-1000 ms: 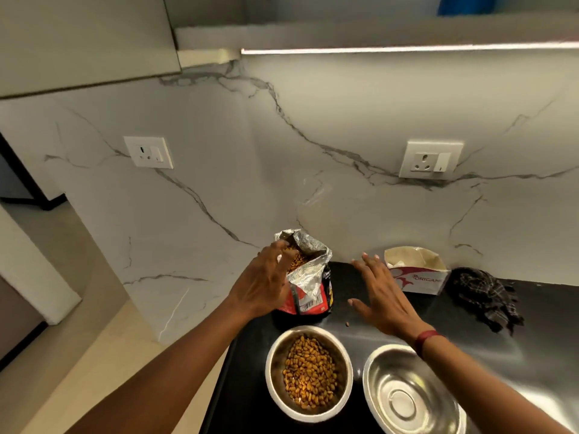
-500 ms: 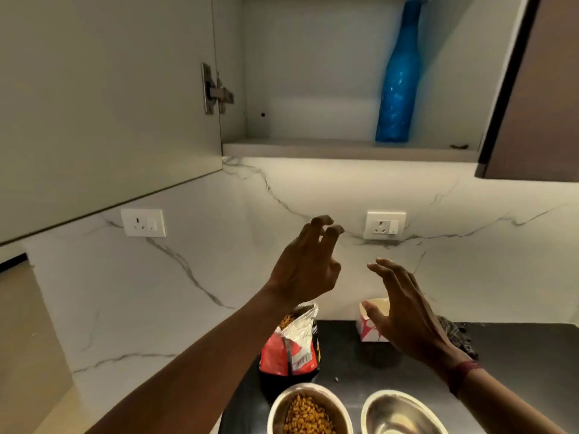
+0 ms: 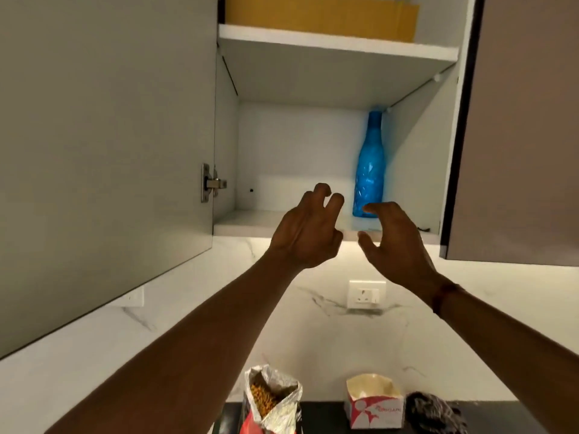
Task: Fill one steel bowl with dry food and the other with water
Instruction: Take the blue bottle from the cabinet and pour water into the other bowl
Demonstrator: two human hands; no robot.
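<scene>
The blue bottle [image 3: 369,170] is standing upright on the lower cupboard shelf [image 3: 250,225], right of frame centre. Both hands are reaching up empty: the left hand [image 3: 305,233] with curled fingers, the right hand [image 3: 396,238] spread wide just below the bottle.

I see a blue faceted water bottle [image 3: 369,170] at the right end of the white cabinet shelf [image 3: 282,222]. A yellow-brown box [image 3: 322,17] is above. The backsplash [image 3: 219,324] is white marble with grey veins. At the black counter's [image 3: 326,415] back edge: a red, silver-lined food bag [image 3: 272,402], a white-and-red carton [image 3: 372,405], a dark checked cloth [image 3: 435,415].
</scene>
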